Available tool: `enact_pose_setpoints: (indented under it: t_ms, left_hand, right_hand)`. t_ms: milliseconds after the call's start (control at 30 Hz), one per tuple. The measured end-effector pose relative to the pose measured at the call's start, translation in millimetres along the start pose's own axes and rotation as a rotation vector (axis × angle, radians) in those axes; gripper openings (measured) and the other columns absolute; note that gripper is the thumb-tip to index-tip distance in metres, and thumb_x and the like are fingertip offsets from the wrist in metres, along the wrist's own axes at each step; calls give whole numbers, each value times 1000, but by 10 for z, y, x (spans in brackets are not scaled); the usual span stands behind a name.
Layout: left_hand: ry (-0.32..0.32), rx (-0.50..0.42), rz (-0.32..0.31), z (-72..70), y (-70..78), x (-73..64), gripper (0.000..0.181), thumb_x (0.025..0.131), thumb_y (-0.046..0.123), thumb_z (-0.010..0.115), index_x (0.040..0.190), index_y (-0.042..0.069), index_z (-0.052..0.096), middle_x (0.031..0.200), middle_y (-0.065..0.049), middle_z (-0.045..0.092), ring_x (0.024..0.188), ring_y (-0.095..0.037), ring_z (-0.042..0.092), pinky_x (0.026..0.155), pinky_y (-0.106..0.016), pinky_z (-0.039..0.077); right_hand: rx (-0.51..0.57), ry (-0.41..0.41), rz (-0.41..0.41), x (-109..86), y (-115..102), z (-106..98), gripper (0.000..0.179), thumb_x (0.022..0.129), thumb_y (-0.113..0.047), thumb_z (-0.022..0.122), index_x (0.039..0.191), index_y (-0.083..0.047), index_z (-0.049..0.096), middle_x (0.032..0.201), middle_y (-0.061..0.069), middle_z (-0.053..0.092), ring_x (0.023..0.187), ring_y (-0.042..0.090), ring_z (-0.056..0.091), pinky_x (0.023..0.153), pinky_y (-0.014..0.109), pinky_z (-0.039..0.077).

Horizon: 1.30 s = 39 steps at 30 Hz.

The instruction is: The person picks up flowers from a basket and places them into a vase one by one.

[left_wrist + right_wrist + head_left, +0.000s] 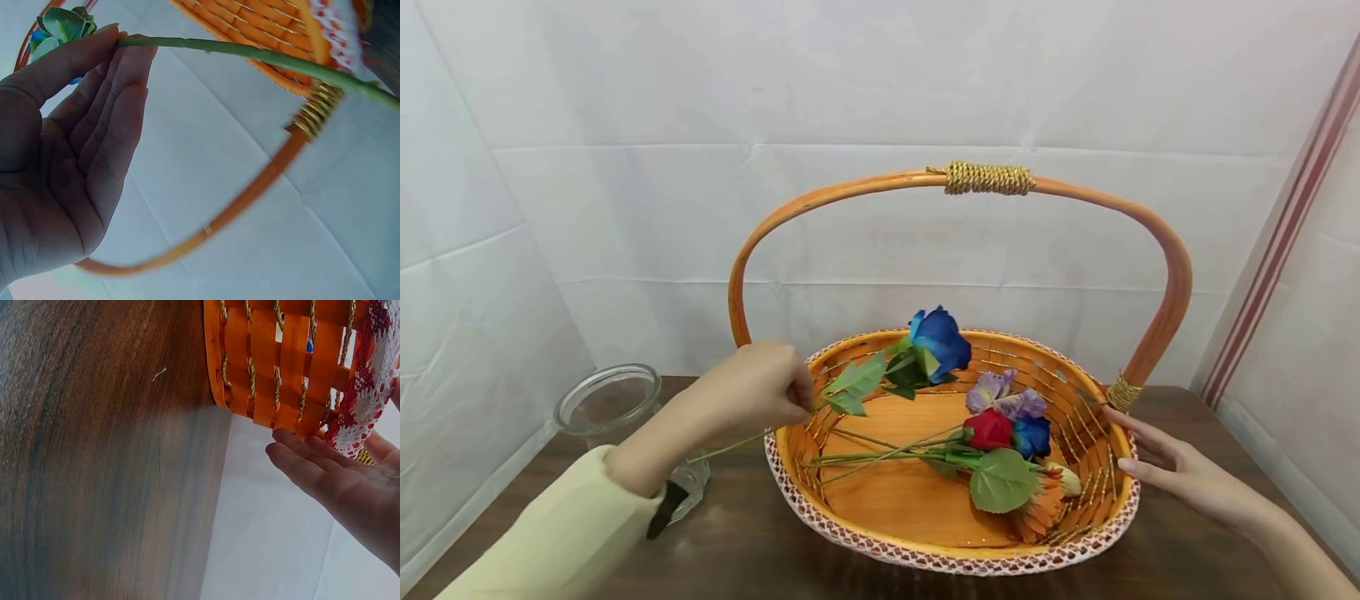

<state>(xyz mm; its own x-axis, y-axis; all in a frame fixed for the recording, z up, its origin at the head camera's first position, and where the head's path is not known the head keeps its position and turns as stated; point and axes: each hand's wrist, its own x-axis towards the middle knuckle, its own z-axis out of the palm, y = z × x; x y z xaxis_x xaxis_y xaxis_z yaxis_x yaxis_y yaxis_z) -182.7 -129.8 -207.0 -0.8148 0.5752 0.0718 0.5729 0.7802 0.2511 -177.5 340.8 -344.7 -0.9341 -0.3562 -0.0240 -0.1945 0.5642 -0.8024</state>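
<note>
My left hand [767, 387] pinches the green stem [262, 56] of a blue artificial rose [938, 343] between thumb and fingertips. The rose lies tilted over the left side of an orange woven basket [857, 546], its bloom pointing right and its stem end toward the left. At the basket's right rim, near the foot of the handle [1172, 267], my right hand [1195, 479] holds the edge. In the right wrist view its fingers [300, 456] lie along the outer wall. Inside the basket are a red rose [988, 429], another blue rose [1032, 437] and an orange flower [1041, 508].
A clear glass vase [610, 400] stands left of the basket, partly hidden behind my left forearm. Purple blossoms [1003, 396] and a pale bud [1067, 481] also lie in the basket. White cloth [850, 83] hangs behind the dark wooden table [737, 533].
</note>
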Motion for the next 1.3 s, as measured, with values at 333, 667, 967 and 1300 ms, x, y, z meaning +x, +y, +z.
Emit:
enact_pose_setpoints:
  t_ms: [333, 667, 967, 1300]
  left_hand:
    - [81, 2, -24, -110, -262, -452, 18, 73, 10, 71, 62, 22, 63, 57, 13, 54, 53, -3, 44, 50, -22, 39]
    - [195, 28, -96, -238, -605, -890, 6, 74, 19, 75, 76, 24, 72, 73, 15, 65, 65, 3, 55, 55, -22, 45]
    - [408, -70, -186, -384, -897, -1214, 6, 74, 9, 74, 80, 9, 73, 73, 1, 70, 62, 6, 59, 51, -17, 47]
    - [633, -208, -323, -552, -1030, -1299, 5, 78, 8, 71, 77, 13, 71, 68, 35, 57, 61, 16, 54, 53, -4, 39]
  right_hand:
    - [-10, 7, 0, -2, 8, 0, 58, 96, -19, 45, 146, -14, 18, 144, 29, 19, 127, 53, 16, 85, 50, 43]
    - [-11, 9, -10, 5, -10, 7, 58, 96, -19, 45, 147, -15, 18, 144, 29, 20, 127, 52, 17, 86, 55, 41]
    - [-29, 17, -26, 10, 4, 1, 58, 96, -18, 45, 147, -14, 18, 143, 31, 20, 126, 53, 19, 84, 46, 44]
    - [-5, 15, -16, 6, 9, 6, 58, 96, -18, 45, 147, -13, 17, 143, 31, 21, 125, 49, 21, 78, 22, 45]
